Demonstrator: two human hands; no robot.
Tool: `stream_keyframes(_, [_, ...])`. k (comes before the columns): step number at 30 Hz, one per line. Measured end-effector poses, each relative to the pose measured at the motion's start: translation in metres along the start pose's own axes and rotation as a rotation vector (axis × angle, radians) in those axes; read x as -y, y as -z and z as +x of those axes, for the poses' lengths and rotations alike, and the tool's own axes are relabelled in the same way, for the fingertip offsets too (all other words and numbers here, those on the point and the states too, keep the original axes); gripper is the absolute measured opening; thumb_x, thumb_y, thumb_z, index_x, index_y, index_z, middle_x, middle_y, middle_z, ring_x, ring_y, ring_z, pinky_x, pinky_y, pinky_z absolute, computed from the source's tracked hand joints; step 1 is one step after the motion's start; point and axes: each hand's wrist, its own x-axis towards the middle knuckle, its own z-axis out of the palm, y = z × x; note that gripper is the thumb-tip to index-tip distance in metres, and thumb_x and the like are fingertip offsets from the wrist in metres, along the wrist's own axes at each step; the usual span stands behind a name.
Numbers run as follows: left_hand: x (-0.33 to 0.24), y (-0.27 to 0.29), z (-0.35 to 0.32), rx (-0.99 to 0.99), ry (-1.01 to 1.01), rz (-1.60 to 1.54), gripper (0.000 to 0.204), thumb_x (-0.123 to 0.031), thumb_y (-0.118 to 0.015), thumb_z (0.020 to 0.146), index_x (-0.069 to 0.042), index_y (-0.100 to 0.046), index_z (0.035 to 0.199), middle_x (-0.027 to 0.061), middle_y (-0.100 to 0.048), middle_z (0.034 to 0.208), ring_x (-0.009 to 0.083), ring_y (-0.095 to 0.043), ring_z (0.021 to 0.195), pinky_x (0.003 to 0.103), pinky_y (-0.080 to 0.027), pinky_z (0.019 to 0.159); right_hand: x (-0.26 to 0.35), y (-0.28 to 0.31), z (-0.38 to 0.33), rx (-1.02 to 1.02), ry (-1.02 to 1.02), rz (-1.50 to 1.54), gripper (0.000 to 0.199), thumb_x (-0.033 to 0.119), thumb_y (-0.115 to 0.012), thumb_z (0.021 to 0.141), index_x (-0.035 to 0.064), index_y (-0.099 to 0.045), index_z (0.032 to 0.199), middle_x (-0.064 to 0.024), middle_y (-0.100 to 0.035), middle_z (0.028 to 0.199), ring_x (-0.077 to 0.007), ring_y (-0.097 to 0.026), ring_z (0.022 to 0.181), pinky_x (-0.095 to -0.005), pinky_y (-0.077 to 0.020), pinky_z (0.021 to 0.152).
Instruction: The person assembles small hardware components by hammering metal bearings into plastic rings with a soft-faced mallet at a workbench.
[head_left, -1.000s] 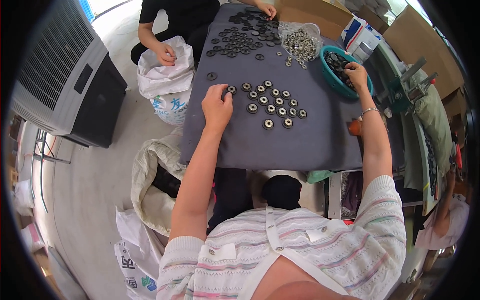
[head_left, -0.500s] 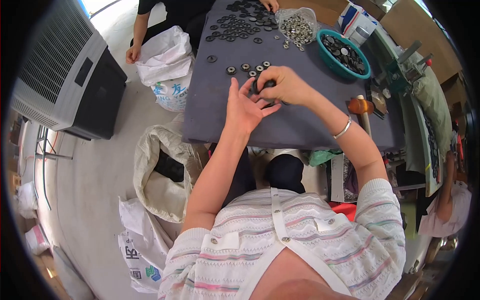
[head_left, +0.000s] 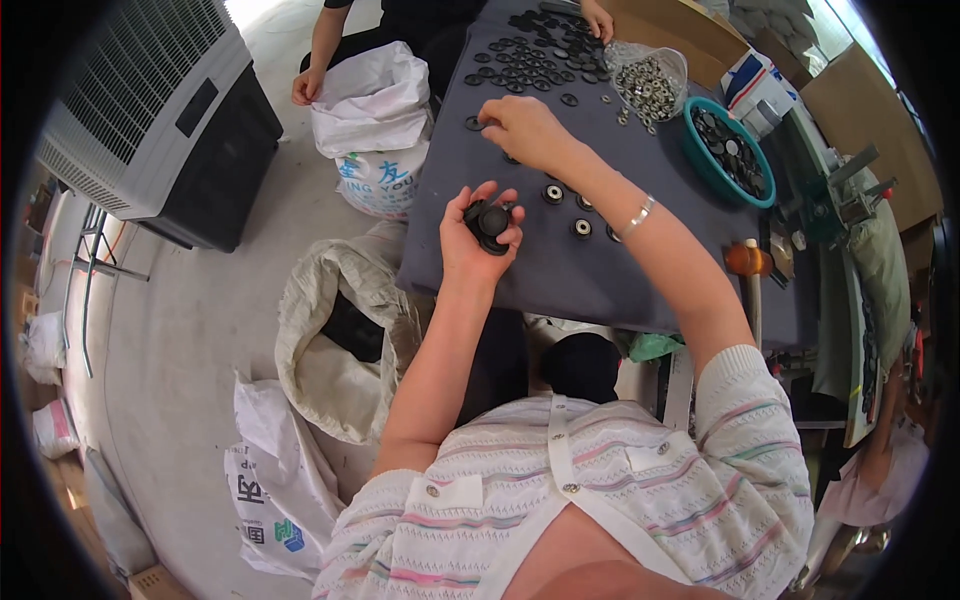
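Several black round plastic parts [head_left: 491,222] are stacked in my left hand [head_left: 476,252], palm up with fingers curled round them. Farther off, my right hand [head_left: 530,130] reaches over the table, fingertips bent down and closed at the edge of a single black disc [head_left: 473,124]. Beneath my right forearm sit several black discs with metal ring centres [head_left: 553,194], partly hidden by the arm. Many flat black discs [head_left: 520,62] are spread at the far side. A clear plastic bag of small metal rings [head_left: 648,85] lies open beside them.
A teal basin [head_left: 762,190] of black discs stands on the right, near an orange-headed mallet [head_left: 748,258] and a green hand press [head_left: 845,205]. Another person's hand [head_left: 598,20] is at the far edge. White sacks [head_left: 372,105] and an air cooler [head_left: 190,130] stand left.
My right hand has left my left palm and moved far and left to the single disc. My left hand has curled round the black parts. The view has shifted.
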Motion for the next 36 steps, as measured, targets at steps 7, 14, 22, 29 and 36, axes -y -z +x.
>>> stream_keyframes(7, [-0.001,0.013,0.002,0.104,0.020,0.081,0.029,-0.030,-0.049,0.090,-0.003,-0.059,0.094,0.0174,-0.061,0.090,0.0303,-0.056,0.065,0.029,-0.035,0.039,-0.042,-0.078,0.061,0.074,-0.081,-0.399,0.022,0.019,-0.059,0.082,0.0060,-0.065,0.100,-0.0226,-0.060,0.102,-0.0358,-0.061,0.096,-0.0428,-0.0505,0.082])
stream_keyframes(14, [0.009,0.011,0.012,0.114,0.002,0.187,0.030,-0.030,-0.050,0.090,-0.002,-0.060,0.096,0.0179,-0.062,0.091,0.0295,-0.056,0.062,0.027,-0.036,0.037,-0.058,-0.052,0.047,0.072,-0.040,-0.407,0.029,0.022,-0.063,0.072,0.0027,-0.066,0.092,-0.0224,-0.062,0.092,-0.0365,-0.061,0.093,-0.0439,-0.0504,0.080])
stream_keyframes(22, [-0.017,0.032,0.015,0.281,-0.033,0.308,0.038,-0.033,-0.041,0.095,-0.001,-0.061,0.103,0.0172,-0.060,0.101,0.0241,-0.050,0.065,0.027,-0.037,0.039,-0.068,0.058,-0.098,-0.615,-0.013,-0.109,0.027,0.019,-0.066,0.067,0.0051,-0.063,0.090,-0.0165,-0.058,0.085,-0.0339,-0.059,0.083,-0.0419,-0.0497,0.073])
stream_keyframes(29, [-0.003,0.021,0.019,0.285,0.007,0.371,0.034,-0.032,-0.045,0.094,-0.002,-0.057,0.104,0.0156,-0.060,0.099,0.0228,-0.053,0.067,0.025,-0.035,0.037,-0.107,0.248,-0.408,-1.138,-0.684,-0.712,0.028,0.018,-0.063,0.072,0.0056,-0.063,0.097,-0.0158,-0.058,0.091,-0.0330,-0.059,0.084,-0.0423,-0.0493,0.076])
stream_keyframes(36, [-0.003,0.021,0.019,0.241,-0.056,0.425,0.034,-0.032,-0.045,0.094,-0.002,-0.058,0.105,0.0153,-0.061,0.098,0.0224,-0.053,0.067,0.025,-0.036,0.038,-0.113,0.332,-0.620,-1.078,-1.440,-1.089,0.035,0.025,-0.063,0.077,0.0038,-0.061,0.104,-0.0232,-0.058,0.102,-0.0384,-0.060,0.093,-0.0456,-0.0495,0.080])
